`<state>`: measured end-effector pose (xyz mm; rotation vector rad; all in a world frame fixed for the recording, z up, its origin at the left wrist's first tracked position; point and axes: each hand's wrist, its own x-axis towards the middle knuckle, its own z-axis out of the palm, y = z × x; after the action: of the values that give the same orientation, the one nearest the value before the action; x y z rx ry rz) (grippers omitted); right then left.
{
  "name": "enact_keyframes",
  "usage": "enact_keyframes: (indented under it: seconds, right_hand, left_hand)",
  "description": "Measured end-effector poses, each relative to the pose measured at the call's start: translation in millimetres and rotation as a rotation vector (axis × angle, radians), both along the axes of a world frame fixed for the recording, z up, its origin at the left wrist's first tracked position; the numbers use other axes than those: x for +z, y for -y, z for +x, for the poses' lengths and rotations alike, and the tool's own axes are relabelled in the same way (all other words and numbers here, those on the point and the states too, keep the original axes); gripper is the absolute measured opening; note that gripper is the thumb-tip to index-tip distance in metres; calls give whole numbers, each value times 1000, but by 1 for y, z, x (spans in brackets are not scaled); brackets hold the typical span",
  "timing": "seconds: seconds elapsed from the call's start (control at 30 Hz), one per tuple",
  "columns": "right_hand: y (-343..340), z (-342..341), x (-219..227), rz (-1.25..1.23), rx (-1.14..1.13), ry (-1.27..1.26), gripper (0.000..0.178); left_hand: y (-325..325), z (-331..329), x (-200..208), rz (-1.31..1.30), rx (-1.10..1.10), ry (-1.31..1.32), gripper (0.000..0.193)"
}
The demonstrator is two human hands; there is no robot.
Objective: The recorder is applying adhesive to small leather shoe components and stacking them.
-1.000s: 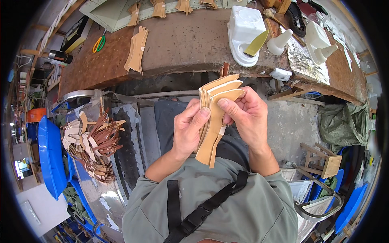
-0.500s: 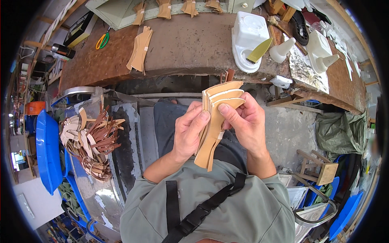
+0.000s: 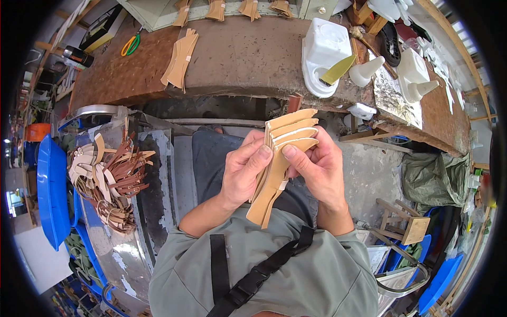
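In front of my chest I hold a stack of tan leather pieces point(image 3: 268, 196), curved at the top and narrower below, with a pale band around its lower part. My left hand point(image 3: 244, 170) is closed on the stack's left side, thumb along the edges. My right hand point(image 3: 320, 169) pinches its right side, thumb pressed on the front piece. The upper ends are fanned into several layers with pale edges. My right fingers behind the stack are partly hidden. A similar banded bundle of tan pieces point(image 3: 180, 61) lies on the workbench point(image 3: 240, 58) ahead.
On the bench are green-and-yellow-handled scissors point(image 3: 130, 45), a white container point(image 3: 326, 42) with a yellow-green blade point(image 3: 339, 70), and white nozzle-topped bottles point(image 3: 367, 71). More bundles point(image 3: 215, 9) sit on a shelf behind. Brown and cream straps point(image 3: 113, 174) pile at left beside a blue tray point(image 3: 53, 190).
The upper ends of the tan pieces are fanned further apart, with another layer showing. Both hands keep their grip on the stack, and the view has shifted slightly.
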<state>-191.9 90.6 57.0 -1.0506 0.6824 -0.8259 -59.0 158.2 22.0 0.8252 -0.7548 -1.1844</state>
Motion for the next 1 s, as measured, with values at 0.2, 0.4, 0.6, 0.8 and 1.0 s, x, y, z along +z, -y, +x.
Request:
enact_keyframes:
  seconds: [0.2,0.4,0.6,0.8,1.0]
  right_hand:
    - [1,-6,-4,-133,59,-94,19]
    - [-3,-8,-4,-77,89,-79,19]
    - [1,-10,-4,-46,72,-104,19]
    - [10,-8,-10,40,69,-97,18]
    - [21,-4,-21,51,29,-103,15]
  left_hand:
    - [-1,-3,3,0,-18,3,31]
    - [-1,-6,3,38,0,-114,32]
    - [5,-2,-1,-15,-95,-28,36]
    - [17,2,-1,-10,-126,63,46]
    - [29,7,-5,5,-93,57,42]
